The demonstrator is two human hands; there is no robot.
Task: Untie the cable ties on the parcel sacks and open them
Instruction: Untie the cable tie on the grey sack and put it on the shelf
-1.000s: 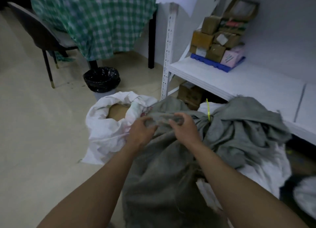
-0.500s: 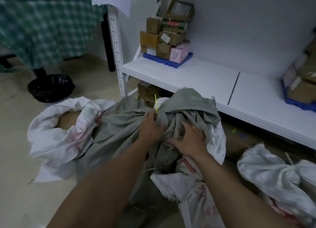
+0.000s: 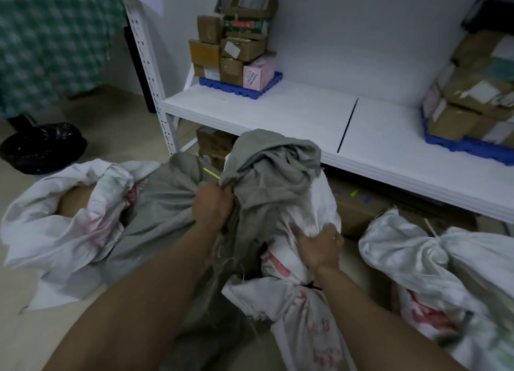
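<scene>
Left hand [image 3: 212, 208] is gripping plain grey woven sack [image 3: 267, 181] beside yellow cable tie [image 3: 211, 173]; right hand [image 3: 319, 245] is gripping white sack with red print [image 3: 306, 315].

Head view: close, looking down-forward over sacks [image 3: 278, 181].

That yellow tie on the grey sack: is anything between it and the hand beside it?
Nothing visible. The yellow cable tie sticks out just above the left hand, which grips the grey sack at its neck.
</scene>
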